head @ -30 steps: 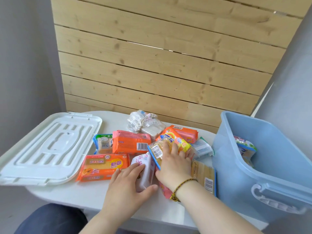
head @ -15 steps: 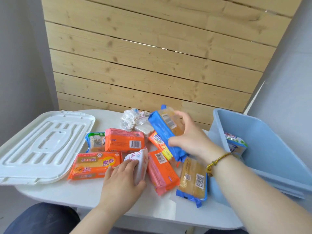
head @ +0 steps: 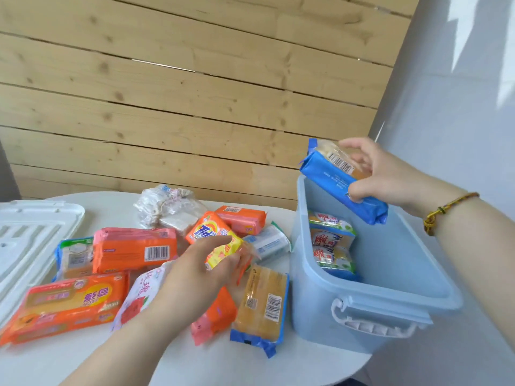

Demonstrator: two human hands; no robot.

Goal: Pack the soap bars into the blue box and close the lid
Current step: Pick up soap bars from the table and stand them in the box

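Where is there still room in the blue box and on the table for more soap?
Blue box: bare floor right of the green-white packs, below the right hand holding the blue soap pack. Table: bare near edge. Crowded: the pile between lid and box, where the left hand reaches.

Behind your work surface runs a wall of horizontal pale wooden planks (head: 195, 93), knotted, with dark seams between the boards and thin bright slits in some of them. Beyond your right hand stands a plain grey-white wall (head: 451, 129), meeting the planks at a slanted corner; patches of daylight (head: 501, 79) fall on its upper part (their source lies out of frame). Under your hands lies a white table (head: 195, 366) with a rounded edge. Far out past your left hand, a narrow strip of grey wall (head: 7, 174) borders the planks.
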